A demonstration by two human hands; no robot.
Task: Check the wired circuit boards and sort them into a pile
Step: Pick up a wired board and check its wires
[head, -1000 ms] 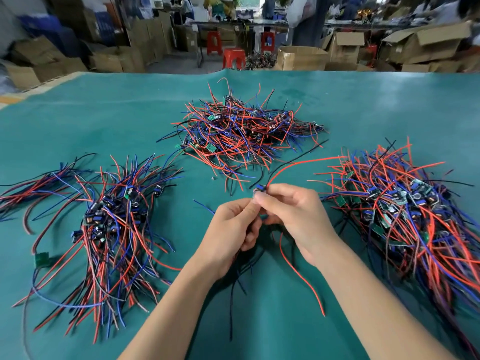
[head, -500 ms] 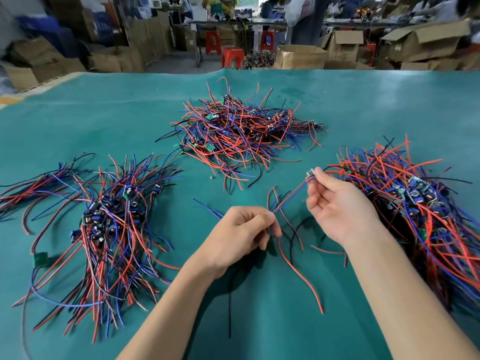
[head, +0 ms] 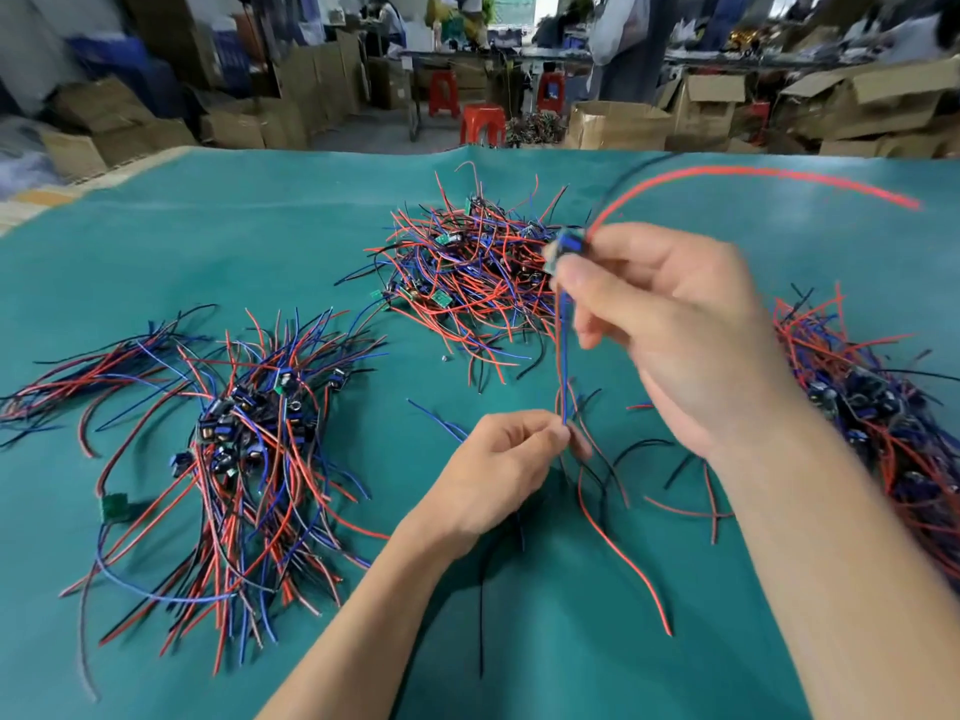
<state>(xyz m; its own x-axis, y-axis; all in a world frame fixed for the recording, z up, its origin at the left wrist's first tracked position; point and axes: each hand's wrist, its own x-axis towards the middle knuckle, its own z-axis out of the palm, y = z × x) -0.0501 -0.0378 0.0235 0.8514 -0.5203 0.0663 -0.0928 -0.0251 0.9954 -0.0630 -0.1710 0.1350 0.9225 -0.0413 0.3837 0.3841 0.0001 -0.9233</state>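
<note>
- Head view: the right hand [head: 675, 335] is raised above the teal surface [head: 208, 241], its thumb and fingers pinching a small wired circuit board [head: 569, 246] with a blue part on it; the board is blurred.
- From that board a red wire [head: 753, 174] arcs up and away to the right, with a black wire beside it, and a blue wire [head: 562, 356] runs straight down to the left hand [head: 493, 475].
- The left hand sits lower, nearer the viewer than the board, its thumb and forefinger pinched on the lower end of the blue wire.
- Beyond the held board lies the middle pile [head: 467, 272] of wired boards, red, blue and black leads tangled.
- Left of the held board, and nearer, is the left pile [head: 244, 444], its leads combed roughly one way, a loose green board [head: 114, 507] at its left edge.
- Right of the held board, partly behind the right forearm, is the right pile [head: 862, 407].
- Below the held board, loose red and black wires [head: 623, 558] lie on the surface around the left hand.
- Far past the board, beyond the surface's edge, stand cardboard boxes [head: 613, 124] and red stools [head: 483, 122].
</note>
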